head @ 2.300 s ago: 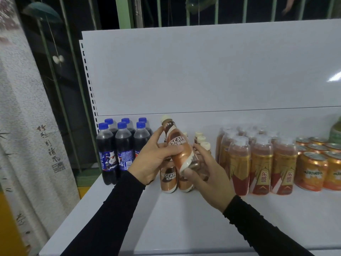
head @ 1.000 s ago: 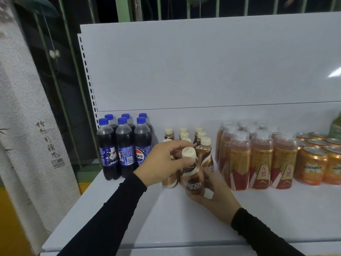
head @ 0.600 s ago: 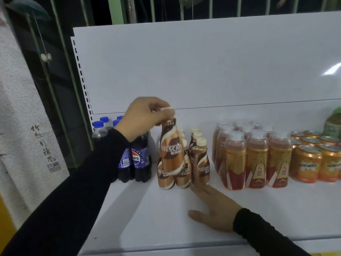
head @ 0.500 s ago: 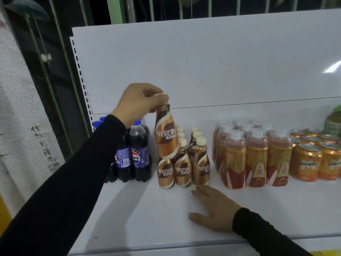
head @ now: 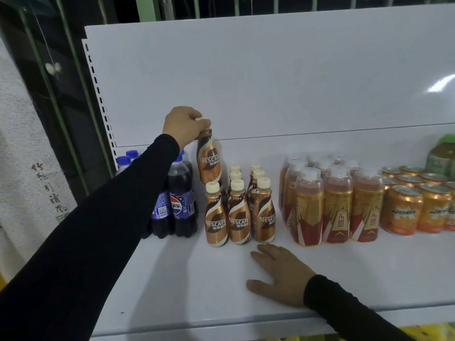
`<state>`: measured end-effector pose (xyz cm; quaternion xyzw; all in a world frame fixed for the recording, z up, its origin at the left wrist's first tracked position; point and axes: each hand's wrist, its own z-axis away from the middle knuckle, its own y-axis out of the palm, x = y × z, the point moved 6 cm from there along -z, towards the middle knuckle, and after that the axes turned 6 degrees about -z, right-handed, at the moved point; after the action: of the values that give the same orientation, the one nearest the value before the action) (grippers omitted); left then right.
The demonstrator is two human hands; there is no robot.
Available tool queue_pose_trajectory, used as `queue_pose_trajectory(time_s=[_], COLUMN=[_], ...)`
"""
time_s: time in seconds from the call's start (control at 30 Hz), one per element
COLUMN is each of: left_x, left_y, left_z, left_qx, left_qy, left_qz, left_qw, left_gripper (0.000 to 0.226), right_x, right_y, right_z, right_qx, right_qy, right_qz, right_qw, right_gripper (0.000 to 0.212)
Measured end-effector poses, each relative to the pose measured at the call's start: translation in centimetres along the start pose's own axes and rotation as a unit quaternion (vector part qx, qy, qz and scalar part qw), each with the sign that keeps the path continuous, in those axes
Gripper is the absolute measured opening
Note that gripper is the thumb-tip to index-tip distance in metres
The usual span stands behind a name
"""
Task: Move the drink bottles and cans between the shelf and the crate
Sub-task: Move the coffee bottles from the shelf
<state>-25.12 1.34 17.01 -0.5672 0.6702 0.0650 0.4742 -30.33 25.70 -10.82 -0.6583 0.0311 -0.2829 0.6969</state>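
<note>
In the head view, the left hand is reaching out over the shelf, its fingers curling round the pale cap of a coffee bottle and pinching it from above, so the bottle is hanging upright in the air below them, clear of the shelf. Right under the held bottle and a little toward the person, a cluster of the same brown bottles is standing in three rows on the shelf, the nearest cap sitting just below the hanging bottle's base. To the left of the pinching fingers, partly hidden behind the black sleeve, the cola bottles with blue caps are standing together against the shelf's back panel. The right hand is lying palm down on the shelf, fingers straight and slightly spread, holding nothing, their tips resting just in front of the brown cluster. Beyond those fingers and off to their right, a block of gold-and-red bottles with clear caps is standing near the brown ones, and farther right the orange cans are sitting in rows, just beside that block. A green bottle is showing at the far right edge behind the cans, too blurred to read.
</note>
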Motion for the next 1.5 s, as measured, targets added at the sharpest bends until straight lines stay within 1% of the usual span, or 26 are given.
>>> queue_pose_trajectory(time_s=[0.1, 0.17, 0.23, 0.3, 0.37, 0.5, 0.6, 0.67, 0.73, 0.9, 1.0, 1.13, 1.27, 1.4, 1.5], left_x=[2.0, 3.3, 4.7, 5.5, 6.0, 6.5, 6.9, 7.2, 7.4, 7.6, 7.8, 7.5, 6.2, 5.8, 6.4], left_y=[1.7, 2.9, 4.0, 4.9, 5.8, 7.0, 7.7, 8.0, 8.1, 8.1, 7.9, 8.0, 8.0, 8.0, 8.8], left_z=[0.3, 0.8, 1.2, 1.7, 2.4, 3.2, 3.3, 3.4, 3.4, 3.3, 3.1, 2.9, 1.8, 0.6, 0.1], left_qx=[0.021, 0.039, 0.056, 0.079, 0.104, 0.151, 0.176, 0.189, 0.195, 0.205, 0.218, 0.224, 0.191, 0.154, 0.17], left_qy=[-0.021, -0.036, -0.049, -0.057, -0.065, -0.075, -0.089, -0.091, -0.094, -0.099, -0.112, -0.108, -0.066, -0.051, -0.059], left_qz=[-0.026, -0.047, -0.07, -0.085, -0.094, -0.152, -0.171, -0.191, -0.198, -0.203, -0.192, -0.19, -0.238, -0.291, -0.319], left_qw=[0.999, 0.997, 0.995, 0.992, 0.988, 0.974, 0.965, 0.959, 0.956, 0.952, 0.95, 0.95, 0.95, 0.943, 0.931], left_gripper=[0.015, 0.009, 0.016, 0.023, 0.021, 0.017, 0.021, 0.026, 0.029, 0.03, 0.029, 0.03, 0.031, 0.033, 0.033], right_x=[0.1, 0.0, 0.0, 0.1, 0.0, 0.0, 0.0, 0.0, 0.0, 0.1, 0.1, 0.0, -0.2, -0.1, 0.0], right_y=[-0.1, 0.0, 0.0, -0.1, 0.0, 0.0, -0.1, -0.1, -0.1, -0.1, -0.1, 0.0, 0.1, -0.1, -0.1], right_z=[0.0, 0.0, 0.1, 0.0, -0.1, -0.1, 0.0, 0.0, 0.0, -0.1, -0.1, -0.2, -0.2, -0.2, -0.1], right_qx=[-0.003, 0.003, 0.005, -0.001, -0.003, 0.007, 0.01, 0.008, 0.01, 0.015, 0.01, 0.014, 0.009, 0.012, 0.014], right_qy=[-0.002, -0.001, 0.001, 0.0, 0.002, 0.005, 0.008, 0.008, 0.008, 0.007, 0.007, 0.013, 0.012, 0.014, 0.013], right_qz=[0.002, 0.002, 0.003, 0.0, 0.0, 0.0, -0.007, -0.007, -0.008, -0.004, -0.002, -0.004, -0.011, -0.015, -0.025], right_qw=[1.0, 1.0, 1.0, 1.0, 1.0, 1.0, 1.0, 1.0, 1.0, 1.0, 1.0, 1.0, 1.0, 1.0, 1.0], right_gripper=[0.09, 0.096, 0.1, 0.092, 0.089, 0.092, 0.103, 0.097, 0.096, 0.109, 0.096, 0.095, 0.091, 0.097, 0.106])
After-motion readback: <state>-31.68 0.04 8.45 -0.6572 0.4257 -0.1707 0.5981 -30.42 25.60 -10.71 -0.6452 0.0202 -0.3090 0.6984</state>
